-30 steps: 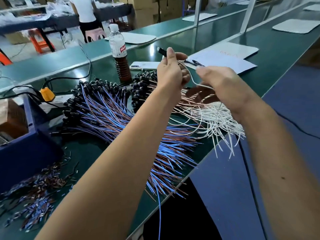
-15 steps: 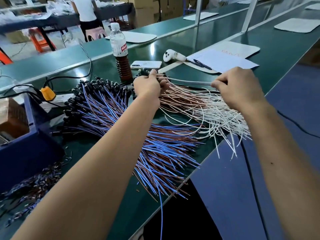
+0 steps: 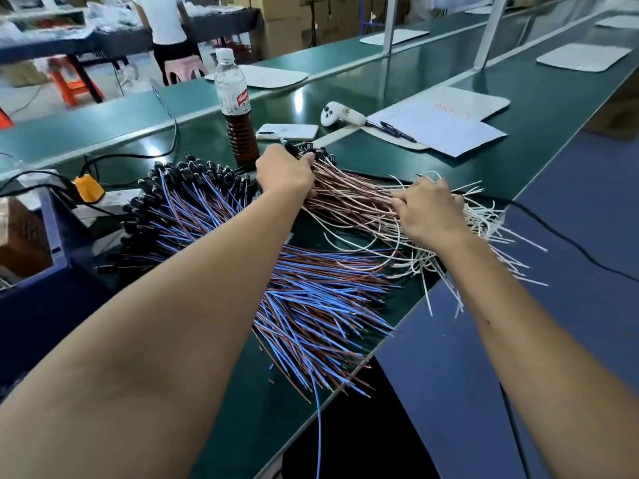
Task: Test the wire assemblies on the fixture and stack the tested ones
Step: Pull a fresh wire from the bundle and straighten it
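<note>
Two fanned piles of wire assemblies lie on the green bench. The left pile [image 3: 304, 292] has blue and brown wires with black connector heads along its far left rim. The right pile [image 3: 356, 202] has white and brown wires. My left hand [image 3: 285, 171] is down on the connector end of the white-brown pile, fingers curled over the black heads. My right hand [image 3: 428, 209] lies on the wire ends of the same pile, fingers curled among the strands. What each hand holds underneath is hidden.
A drink bottle [image 3: 237, 108], a white phone [image 3: 287, 132], a white controller [image 3: 340, 114] and papers with a pen [image 3: 439, 127] sit behind the piles. A blue bin [image 3: 38, 278] and a power strip with an orange plug [image 3: 88, 190] stand left. A black cable [image 3: 567, 236] crosses right.
Both hands came down from above the bench with a white-brown assembly and now lie on the white-brown pile, the left at the connector end, the right at the wire ends.
</note>
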A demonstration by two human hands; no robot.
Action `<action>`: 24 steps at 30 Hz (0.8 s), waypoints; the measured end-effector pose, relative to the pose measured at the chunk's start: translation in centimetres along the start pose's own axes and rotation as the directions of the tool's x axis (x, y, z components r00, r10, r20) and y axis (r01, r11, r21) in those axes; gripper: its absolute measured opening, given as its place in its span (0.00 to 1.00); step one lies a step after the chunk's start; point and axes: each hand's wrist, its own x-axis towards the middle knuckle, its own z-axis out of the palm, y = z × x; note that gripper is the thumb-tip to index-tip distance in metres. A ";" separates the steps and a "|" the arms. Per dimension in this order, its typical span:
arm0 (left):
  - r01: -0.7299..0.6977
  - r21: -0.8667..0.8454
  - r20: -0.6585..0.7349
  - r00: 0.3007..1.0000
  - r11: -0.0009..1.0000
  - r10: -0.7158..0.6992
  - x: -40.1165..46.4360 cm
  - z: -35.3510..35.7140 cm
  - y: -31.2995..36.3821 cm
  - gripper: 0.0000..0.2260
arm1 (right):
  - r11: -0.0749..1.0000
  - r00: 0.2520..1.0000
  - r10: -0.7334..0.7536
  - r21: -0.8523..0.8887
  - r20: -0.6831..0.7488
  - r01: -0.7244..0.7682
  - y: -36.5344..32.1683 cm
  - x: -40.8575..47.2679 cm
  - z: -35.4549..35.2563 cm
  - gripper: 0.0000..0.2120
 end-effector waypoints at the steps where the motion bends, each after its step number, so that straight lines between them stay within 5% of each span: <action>1: -0.007 0.033 -0.006 1.000 0.999 0.007 0.0 -0.2 0.1 0.18 | 1.000 1.000 0.013 -0.005 0.003 -0.013 -0.2 -0.1 -0.1 0.15; 8: 0.086 -0.148 0.053 0.995 0.985 -0.079 -1.6 -1.8 -0.6 0.18 | 0.983 0.948 0.080 0.183 -0.309 -0.023 -1.7 -1.0 -1.7 0.15; 15: 0.226 -0.465 0.139 0.973 0.856 -0.182 -5.2 -7.1 0.0 0.09 | 0.911 0.881 -0.110 0.307 -0.459 0.274 -9.5 -3.2 -3.7 0.10; 20: 0.145 -0.558 0.118 0.988 0.817 -0.095 -10.5 -15.7 -1.6 0.16 | 0.769 0.857 -0.348 0.407 -0.379 0.492 -18.3 -8.1 -3.5 0.06; 24: 0.144 -0.312 0.082 0.989 0.939 -0.125 -14.3 -26.6 -7.5 0.15 | 0.622 0.736 -0.656 0.433 -0.167 0.652 -26.1 -13.5 -2.5 0.07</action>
